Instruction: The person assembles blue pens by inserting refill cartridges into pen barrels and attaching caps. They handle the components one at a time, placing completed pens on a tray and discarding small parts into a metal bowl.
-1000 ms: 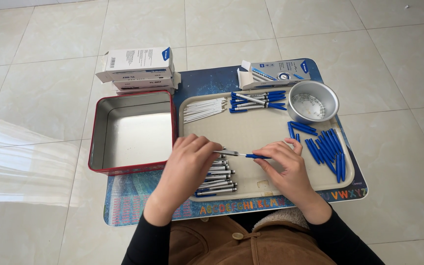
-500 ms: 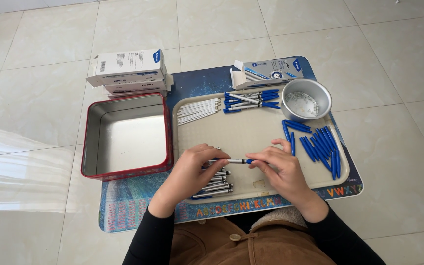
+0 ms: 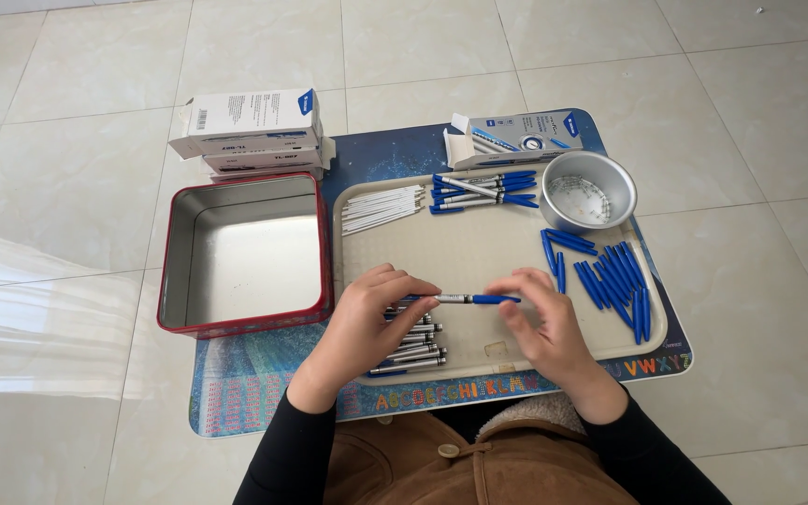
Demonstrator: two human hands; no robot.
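Observation:
Both hands hold one pen [image 3: 460,299] level above a cream tray [image 3: 479,252]. My left hand [image 3: 367,318] pinches the silver barrel end and my right hand [image 3: 540,323] pinches the blue end. Under my left hand lies a pile of silver pen barrels [image 3: 413,348]. A row of blue pen caps [image 3: 610,279] lies right of my right hand. At the tray's back are white refills [image 3: 381,208] and several assembled blue pens [image 3: 483,189].
An open red metal tin [image 3: 245,252] stands left of the tray. Stacked white boxes [image 3: 254,126] sit behind it. An open pen box [image 3: 512,136] and a round metal bowl [image 3: 586,192] are at the back right. A blue alphabet mat [image 3: 273,393] covers the small table.
The two hands have come together along the pen, so the blue part now meets the silver barrel. The camera view has shifted slightly.

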